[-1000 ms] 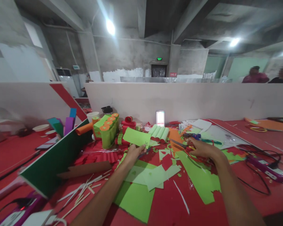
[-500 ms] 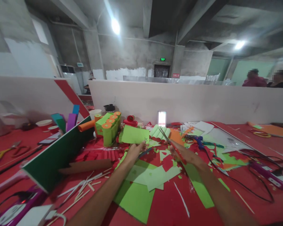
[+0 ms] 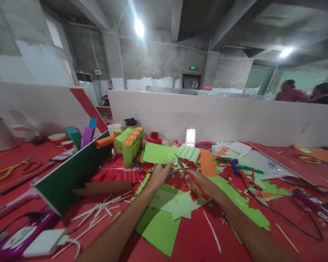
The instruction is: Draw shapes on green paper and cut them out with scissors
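Near the middle of the table, my left hand [image 3: 161, 175] pinches the lower right corner of a bright green paper sheet [image 3: 157, 153], where a small star-like mark is drawn. My right hand [image 3: 198, 185] is wrapped round the red handles of a pair of scissors [image 3: 195, 179]. The blades point up and left, close to the marked corner. Pale green paper rolls [image 3: 190, 153] lie just behind the blades. Below the hands, green paper pieces [image 3: 160, 229] are spread on the red table [image 3: 199, 240].
To the left stand a dark green board [image 3: 71, 178] and green tubes with orange tops [image 3: 128, 151]. Thin sticks [image 3: 100, 213] lie in front. At right are a blue glue gun [image 3: 233, 164] with its cable and paper scraps [image 3: 251, 207]. A lit phone [image 3: 190, 137] stands at the back.
The scissors and my right hand have moved left and down, bringing the blades to the marked corner of the green sheet. The camera view has shifted slightly.
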The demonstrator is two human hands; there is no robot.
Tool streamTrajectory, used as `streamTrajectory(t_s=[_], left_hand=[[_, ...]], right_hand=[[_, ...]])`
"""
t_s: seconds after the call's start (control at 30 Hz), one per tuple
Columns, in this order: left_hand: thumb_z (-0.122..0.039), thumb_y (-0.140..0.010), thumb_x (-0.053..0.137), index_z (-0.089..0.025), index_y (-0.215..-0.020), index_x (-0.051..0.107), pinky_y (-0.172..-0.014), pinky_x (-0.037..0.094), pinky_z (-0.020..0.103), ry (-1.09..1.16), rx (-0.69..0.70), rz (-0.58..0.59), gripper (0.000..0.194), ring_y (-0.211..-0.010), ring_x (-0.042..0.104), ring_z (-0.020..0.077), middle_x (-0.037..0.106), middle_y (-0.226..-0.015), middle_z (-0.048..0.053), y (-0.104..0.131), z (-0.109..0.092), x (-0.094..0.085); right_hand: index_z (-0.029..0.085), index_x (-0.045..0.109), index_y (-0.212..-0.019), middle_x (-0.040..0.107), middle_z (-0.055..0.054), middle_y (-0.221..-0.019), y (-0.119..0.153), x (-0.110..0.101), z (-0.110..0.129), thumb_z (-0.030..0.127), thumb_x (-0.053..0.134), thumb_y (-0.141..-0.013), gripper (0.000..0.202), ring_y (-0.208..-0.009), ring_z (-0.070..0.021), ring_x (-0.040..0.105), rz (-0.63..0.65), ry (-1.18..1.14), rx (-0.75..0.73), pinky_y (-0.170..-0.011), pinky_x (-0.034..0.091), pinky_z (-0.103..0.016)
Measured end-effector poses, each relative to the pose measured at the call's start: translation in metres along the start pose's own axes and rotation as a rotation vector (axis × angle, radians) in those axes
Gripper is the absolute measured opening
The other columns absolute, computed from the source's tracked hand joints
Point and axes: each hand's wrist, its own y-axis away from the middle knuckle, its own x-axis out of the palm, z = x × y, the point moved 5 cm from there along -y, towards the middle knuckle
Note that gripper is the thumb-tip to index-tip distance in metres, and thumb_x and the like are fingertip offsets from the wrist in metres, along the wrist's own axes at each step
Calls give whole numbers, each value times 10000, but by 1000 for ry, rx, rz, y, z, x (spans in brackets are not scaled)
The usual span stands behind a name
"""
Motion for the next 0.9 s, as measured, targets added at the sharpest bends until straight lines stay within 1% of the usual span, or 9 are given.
streamTrajectory(t_s=[0.1, 0.23, 0.43, 0.57, 0.67, 0.77, 0.9], left_hand=[[-513, -775, 572, -113, -619, 705, -652, 448, 261, -81, 0, -13, 449, -625, 622, 184, 693, -624, 78, 3, -4, 0], [-536, -781, 547, -111, -634, 710, -635, 428, 265, -140, 9, 0, 478, -612, 607, 185, 690, -623, 79, 2, -5, -1], [-597, -778, 519, -113, -653, 712, -620, 407, 263, -178, 29, 13, 536, -604, 584, 176, 681, -620, 68, 0, -2, -1], [-630, -772, 507, -109, -664, 716, -566, 368, 254, -203, 25, 18, 572, -551, 537, 158, 646, -573, 50, -2, 5, -2], [-639, -773, 500, -103, -678, 722, -552, 351, 252, -204, 23, 17, 588, -536, 517, 152, 628, -557, 45, -3, 7, -2], [-639, -774, 496, -102, -683, 724, -556, 350, 253, -209, 18, 18, 591, -544, 523, 156, 635, -571, 51, -3, 7, -2], [-628, -774, 501, -101, -669, 718, -568, 362, 253, -189, 16, 24, 579, -556, 536, 161, 635, -571, 55, -2, 4, -1]], right_hand=[[201, 568, -936, 531, 12, -605, 0, 0, 1, 679, 365, -868, 524, -488, -129, 495, -49, 13, -7, -463, 405, -239], [191, 568, -938, 547, 14, -618, 0, 1, -1, 654, 390, -877, 499, -481, -114, 500, -46, 15, -38, -458, 402, -220], [170, 554, -914, 546, 19, -610, -4, 0, -6, 645, 383, -888, 506, -465, -101, 503, -38, -5, -47, -451, 407, -205], [178, 544, -909, 545, 19, -618, 0, -2, 3, 638, 390, -889, 485, -468, -103, 500, -40, 36, -49, -455, 408, -210], [181, 533, -885, 530, 22, -614, 4, -3, 10, 633, 384, -895, 476, -473, -102, 500, -48, 60, -53, -459, 405, -210], [178, 521, -862, 515, 25, -605, 5, -3, 10, 638, 385, -892, 480, -469, -100, 495, -60, 61, -46, -451, 399, -209], [175, 521, -858, 523, 22, -617, 3, -2, 6, 639, 398, -885, 480, -466, -99, 494, -58, 48, -35, -434, 396, -206]])
